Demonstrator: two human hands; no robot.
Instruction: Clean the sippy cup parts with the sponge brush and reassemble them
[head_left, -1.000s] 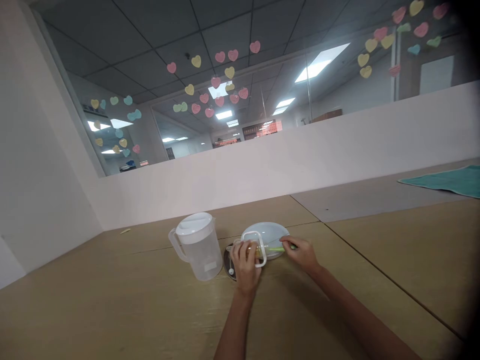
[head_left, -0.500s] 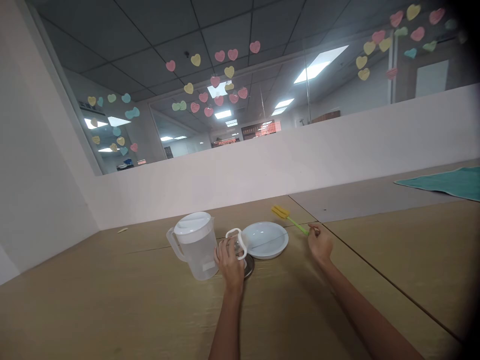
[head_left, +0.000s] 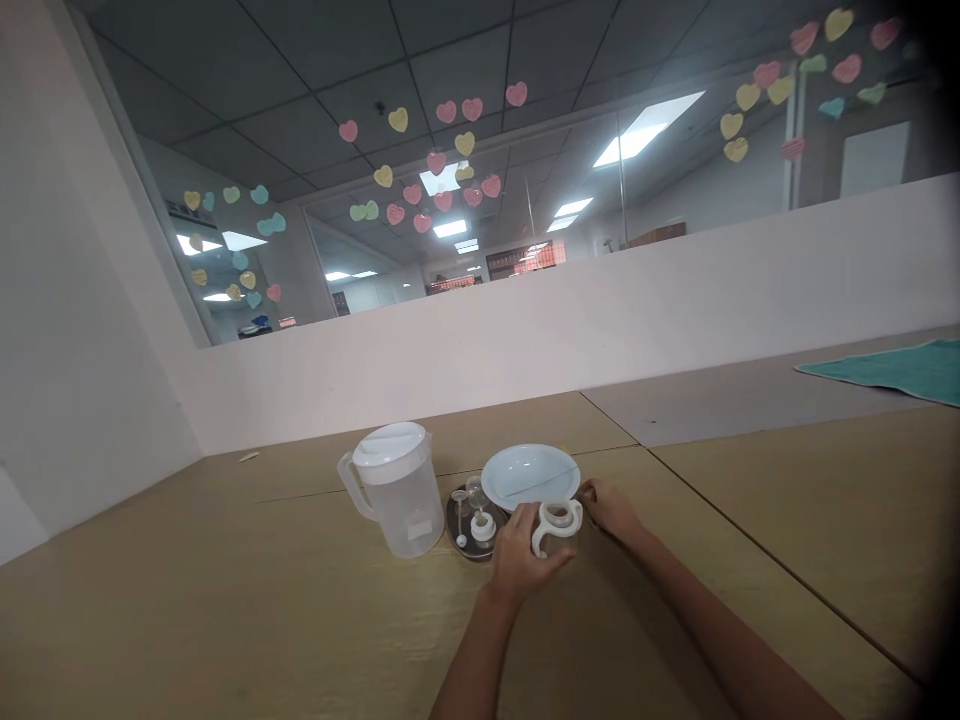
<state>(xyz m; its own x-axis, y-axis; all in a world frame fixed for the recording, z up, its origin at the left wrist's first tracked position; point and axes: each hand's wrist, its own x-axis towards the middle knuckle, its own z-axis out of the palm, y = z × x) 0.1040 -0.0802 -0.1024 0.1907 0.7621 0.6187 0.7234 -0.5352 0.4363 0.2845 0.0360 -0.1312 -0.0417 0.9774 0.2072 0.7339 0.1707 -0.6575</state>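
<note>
My left hand (head_left: 517, 560) grips a clear baby bottle with a white handled collar (head_left: 559, 530), its open top tilted up, in front of the white bowl (head_left: 531, 478). At the bowl's right rim my right hand (head_left: 613, 510) has its fingers pinched together. Just behind the bowl shows a bit of the yellow bristles of a bottle brush (head_left: 564, 450); the rest of the brush is hidden. Left of the bowl lies a dark round tray (head_left: 456, 520) bearing a white collar with a nipple (head_left: 483, 527), a straw with a weighted end (head_left: 460, 520) and a clear dome cap (head_left: 475, 492).
A clear pitcher with a white lid (head_left: 405, 500) stands at the left, its handle facing left. At the far right lies a teal cloth (head_left: 900, 370). A low white wall (head_left: 450, 360) with a window above bounds the table's back. Seams cross the tabletop.
My left hand has moved right with the bottle, away from the tray, uncovering its parts. My right hand has come left and nearer, and the brush has dropped mostly from sight behind the bowl.
</note>
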